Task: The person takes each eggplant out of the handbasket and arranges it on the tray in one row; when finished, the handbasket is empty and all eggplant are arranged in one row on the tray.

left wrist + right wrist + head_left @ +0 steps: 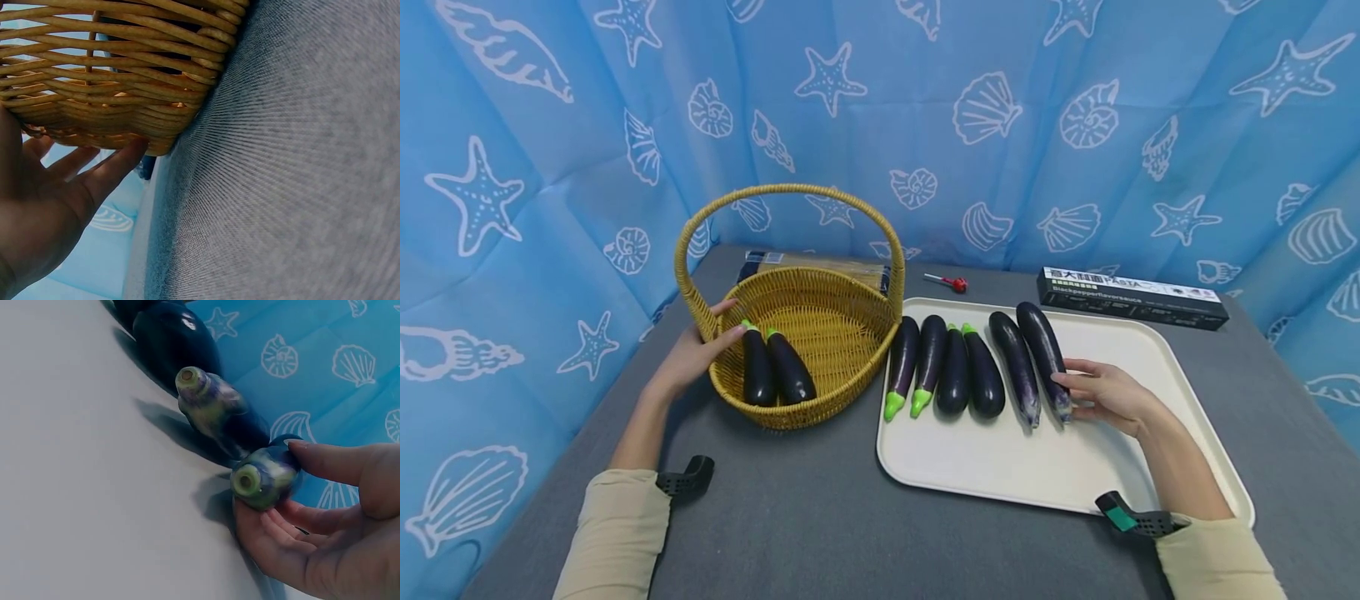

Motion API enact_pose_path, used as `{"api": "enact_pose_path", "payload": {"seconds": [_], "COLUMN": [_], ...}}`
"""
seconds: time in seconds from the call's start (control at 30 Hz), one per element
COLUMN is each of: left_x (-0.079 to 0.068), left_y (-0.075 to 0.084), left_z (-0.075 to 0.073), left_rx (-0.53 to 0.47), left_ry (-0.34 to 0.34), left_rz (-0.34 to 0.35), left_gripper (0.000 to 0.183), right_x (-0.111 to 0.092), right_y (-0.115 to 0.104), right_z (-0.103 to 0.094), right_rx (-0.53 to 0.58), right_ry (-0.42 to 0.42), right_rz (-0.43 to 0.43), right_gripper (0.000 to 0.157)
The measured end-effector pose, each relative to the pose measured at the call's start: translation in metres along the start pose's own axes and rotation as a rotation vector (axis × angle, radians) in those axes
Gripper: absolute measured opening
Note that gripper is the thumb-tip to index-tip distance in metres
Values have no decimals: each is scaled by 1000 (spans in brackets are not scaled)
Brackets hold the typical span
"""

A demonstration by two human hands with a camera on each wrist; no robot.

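A white tray [992, 467] bears a row of six eggplants [953, 375]; the wicker basket [827, 325] beside it contains two more, so the work looks partway, two in the basket and six out. The left hand [692, 354] holds the basket's rim, thumb over the edge, fingers against the outer wall. The right hand [1108, 396] pinches the rightmost eggplant [1041, 342] near its pale stem end.
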State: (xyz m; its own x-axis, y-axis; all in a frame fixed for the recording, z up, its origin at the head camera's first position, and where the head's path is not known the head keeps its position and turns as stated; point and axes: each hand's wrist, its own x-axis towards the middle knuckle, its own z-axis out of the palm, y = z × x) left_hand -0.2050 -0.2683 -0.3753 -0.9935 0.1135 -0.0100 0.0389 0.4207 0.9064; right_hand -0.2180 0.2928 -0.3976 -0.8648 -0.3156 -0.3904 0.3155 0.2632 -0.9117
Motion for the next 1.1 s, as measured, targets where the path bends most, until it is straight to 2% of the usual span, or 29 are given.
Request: {"api": "enact_pose_path", "payload": {"seconds": [0.23,0.37,0.63,1.1], "left_x": [-1,0,-1,0], "left_y": [0,0,1,1], "left_z": [0,-1,0,0], "left_rx": [0,-5,0,-7], "left_ry": [-4,-7,-8,-3], "left_rz": [11,10,-1,-2], "left_gripper": [69,69,69,69], "right_x": [1,1,2,4], "right_y": [-2,-4,-7,-5], "right_z": [11,19,31,29], "right_rx": [-179,-246,-239,-260], "right_ry": [80,108,124,157], "right_rz": [36,34,9,-14], "right_gripper": [78,79,81,69]}}
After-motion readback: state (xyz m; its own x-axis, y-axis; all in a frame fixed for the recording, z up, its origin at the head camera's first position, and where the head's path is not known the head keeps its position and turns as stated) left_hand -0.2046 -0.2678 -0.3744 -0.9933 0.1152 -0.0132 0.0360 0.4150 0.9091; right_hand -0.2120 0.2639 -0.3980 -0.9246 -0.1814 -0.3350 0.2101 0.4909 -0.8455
